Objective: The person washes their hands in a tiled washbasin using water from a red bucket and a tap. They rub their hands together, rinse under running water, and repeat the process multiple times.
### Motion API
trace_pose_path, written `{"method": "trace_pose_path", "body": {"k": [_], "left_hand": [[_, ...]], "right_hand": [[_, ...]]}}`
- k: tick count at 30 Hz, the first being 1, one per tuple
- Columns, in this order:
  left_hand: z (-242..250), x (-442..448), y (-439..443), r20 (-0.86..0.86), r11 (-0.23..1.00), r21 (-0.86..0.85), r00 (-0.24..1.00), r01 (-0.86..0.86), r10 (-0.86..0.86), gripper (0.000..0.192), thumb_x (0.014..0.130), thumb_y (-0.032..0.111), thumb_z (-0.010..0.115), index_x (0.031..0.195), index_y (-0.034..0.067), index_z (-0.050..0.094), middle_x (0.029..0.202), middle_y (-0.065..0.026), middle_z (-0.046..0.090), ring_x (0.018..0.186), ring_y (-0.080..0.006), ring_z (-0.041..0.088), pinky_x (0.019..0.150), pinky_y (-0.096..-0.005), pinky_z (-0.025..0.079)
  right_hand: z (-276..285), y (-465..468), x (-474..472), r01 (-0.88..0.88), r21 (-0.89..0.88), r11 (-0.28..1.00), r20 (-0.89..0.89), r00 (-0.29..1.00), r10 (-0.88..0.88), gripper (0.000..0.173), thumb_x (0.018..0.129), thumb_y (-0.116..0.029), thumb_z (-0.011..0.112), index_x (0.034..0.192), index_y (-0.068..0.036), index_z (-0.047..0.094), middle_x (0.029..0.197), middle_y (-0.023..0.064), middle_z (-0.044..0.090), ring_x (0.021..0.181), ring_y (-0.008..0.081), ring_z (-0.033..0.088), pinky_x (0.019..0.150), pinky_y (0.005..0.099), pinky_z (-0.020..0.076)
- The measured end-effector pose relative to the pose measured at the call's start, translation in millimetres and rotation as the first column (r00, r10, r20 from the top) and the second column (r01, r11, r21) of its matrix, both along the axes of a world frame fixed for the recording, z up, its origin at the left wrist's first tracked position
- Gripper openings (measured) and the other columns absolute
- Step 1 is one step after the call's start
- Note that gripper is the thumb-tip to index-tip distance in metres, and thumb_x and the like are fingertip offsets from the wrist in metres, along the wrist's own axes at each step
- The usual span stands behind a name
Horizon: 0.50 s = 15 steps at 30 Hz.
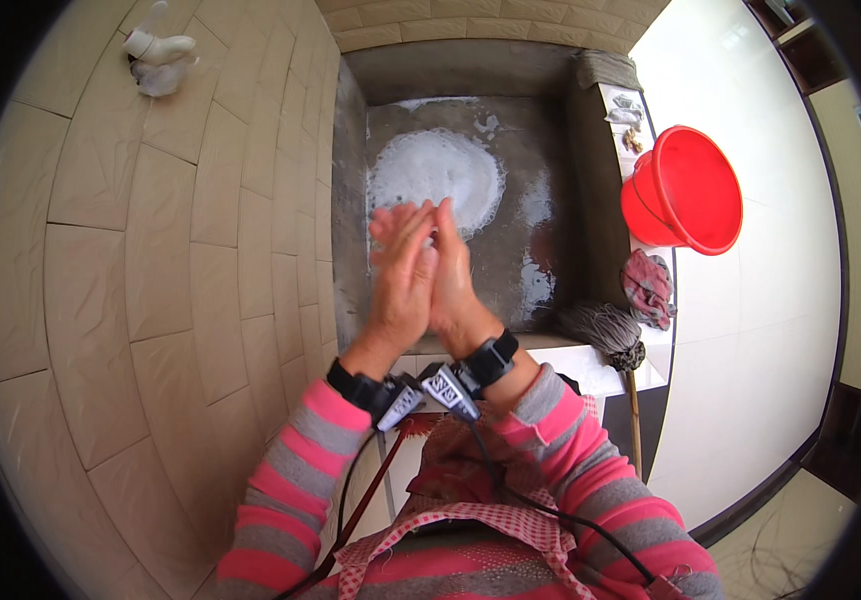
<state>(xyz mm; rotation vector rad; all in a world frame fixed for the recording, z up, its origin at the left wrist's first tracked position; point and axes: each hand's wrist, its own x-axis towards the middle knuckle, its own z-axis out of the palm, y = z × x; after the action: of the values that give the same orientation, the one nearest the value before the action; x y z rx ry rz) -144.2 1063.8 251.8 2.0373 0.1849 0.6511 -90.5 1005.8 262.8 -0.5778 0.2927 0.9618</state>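
Note:
My left hand (404,274) and my right hand (454,277) are pressed together, palms facing, above a deep concrete basin (468,71). The left fingers are blurred. What lies between the palms is mostly hidden; a small white patch, perhaps suds, shows near the thumbs. Beyond my fingertips a round patch of white foam (438,169) spreads on the wet basin floor. Both wrists carry black straps with small devices, and cables run from them along my sleeves.
A red bucket (644,199) stands on the right ledge. A crumpled pink-grey cloth (648,289) and a string mop (603,330) lie nearer me; a grey cloth (606,69) drapes the far corner. A white pipe fitting (160,49) juts from the tiled wall (167,247) on the left.

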Motion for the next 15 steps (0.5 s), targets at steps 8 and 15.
{"method": "trace_pose_path", "body": {"k": [8,15], "left_hand": [[-24,9,60,-0.106,0.931,-0.248,0.963,-0.269,0.25,0.024,0.097,0.025,0.05,0.092,0.005,0.063,0.074,-0.0026,0.059,0.067,-0.0101,0.054,0.06,-0.0265,0.046],[9,10,89,-0.246,0.366,-0.891,0.963,-0.268,0.107,0.029,0.098,0.032,0.05,0.08,0.01,0.051,0.062,0.0023,0.037,0.049,-0.0105,0.034,0.041,-0.0257,0.025]], "right_hand": [[-1,-1,-3,-0.361,-0.07,0.93,0.29,0.885,0.366,0.08,0.092,-0.068,0.035,0.132,0.001,0.046,0.131,0.0122,0.051,0.122,0.0227,0.046,0.104,0.0385,0.0357],[14,-19,40,-0.034,-0.383,0.923,0.456,0.862,0.221,0.077,0.096,-0.059,0.034,0.124,0.01,0.052,0.118,0.0217,0.059,0.109,0.0283,0.057,0.094,0.0395,0.0459]]}}
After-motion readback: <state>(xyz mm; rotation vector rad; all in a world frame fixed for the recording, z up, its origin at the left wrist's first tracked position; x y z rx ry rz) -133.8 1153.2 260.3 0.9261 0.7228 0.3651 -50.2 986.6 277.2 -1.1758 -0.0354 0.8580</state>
